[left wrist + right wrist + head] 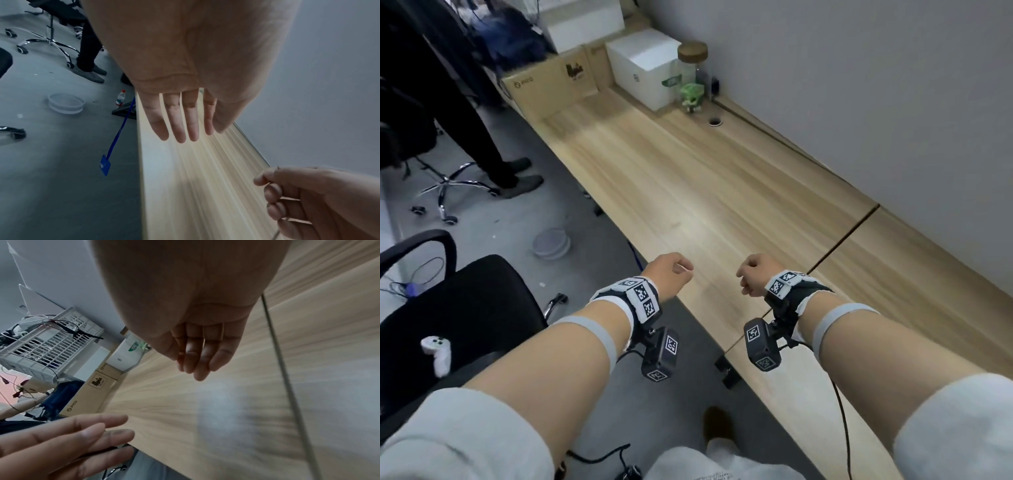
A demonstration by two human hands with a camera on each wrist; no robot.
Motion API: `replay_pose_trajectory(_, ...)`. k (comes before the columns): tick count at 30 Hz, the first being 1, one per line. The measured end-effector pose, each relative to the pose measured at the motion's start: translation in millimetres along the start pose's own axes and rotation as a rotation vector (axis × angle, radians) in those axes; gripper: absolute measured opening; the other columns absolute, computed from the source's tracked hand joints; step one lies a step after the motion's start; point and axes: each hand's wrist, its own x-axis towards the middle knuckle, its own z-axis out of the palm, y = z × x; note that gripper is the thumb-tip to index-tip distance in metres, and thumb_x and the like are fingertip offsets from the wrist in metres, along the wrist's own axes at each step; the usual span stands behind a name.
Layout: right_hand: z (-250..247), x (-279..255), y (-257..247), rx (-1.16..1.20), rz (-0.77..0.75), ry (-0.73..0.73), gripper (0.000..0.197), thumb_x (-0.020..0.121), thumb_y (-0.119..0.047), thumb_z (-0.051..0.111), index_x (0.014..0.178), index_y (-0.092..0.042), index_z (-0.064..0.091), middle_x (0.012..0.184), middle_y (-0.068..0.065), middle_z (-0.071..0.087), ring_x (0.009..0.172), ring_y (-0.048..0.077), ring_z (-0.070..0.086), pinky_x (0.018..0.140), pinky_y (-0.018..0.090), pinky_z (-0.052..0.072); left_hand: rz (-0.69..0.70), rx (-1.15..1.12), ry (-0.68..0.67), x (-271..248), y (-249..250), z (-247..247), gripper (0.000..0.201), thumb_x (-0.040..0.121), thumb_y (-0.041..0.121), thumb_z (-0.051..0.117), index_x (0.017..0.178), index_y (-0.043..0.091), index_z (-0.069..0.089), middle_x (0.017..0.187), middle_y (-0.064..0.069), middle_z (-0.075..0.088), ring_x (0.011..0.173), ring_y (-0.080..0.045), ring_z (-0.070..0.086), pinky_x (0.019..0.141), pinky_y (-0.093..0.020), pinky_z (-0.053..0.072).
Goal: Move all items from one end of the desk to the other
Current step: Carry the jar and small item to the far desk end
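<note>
The long wooden desk runs away from me along the wall. At its far end stand a white box, a glass jar with a cork lid, a small green toy and brown cardboard boxes. My left hand hangs over the desk's near front edge, with straight fingers that hold nothing. My right hand hovers beside it above the wood, and its relaxed fingers are empty too. Both hands are far from the items.
A black office chair with a white controller on its seat stands at my left. A person's legs and another chair's base are further back. Round clear containers lie on the floor. A seam crosses the desk.
</note>
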Motion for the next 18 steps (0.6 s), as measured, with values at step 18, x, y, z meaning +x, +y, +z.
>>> replay_pose_trajectory(18, 10, 194, -188, 0.048, 0.065, 0.083, 0.022, 0.091, -0.009, 0.048, 0.079, -0.011, 0.066, 0.068, 0.006, 0.067, 0.058, 0.018, 0.068, 0.057, 0.028, 0.055, 0.127, -0.049, -0.037, 248, 12, -186, 0.010, 0.092, 0.028, 0.064, 0.101, 0.026, 0.068, 0.098, 0.002, 0.066, 0.101, -0.025, 0.066, 0.093, -0.046, 0.056)
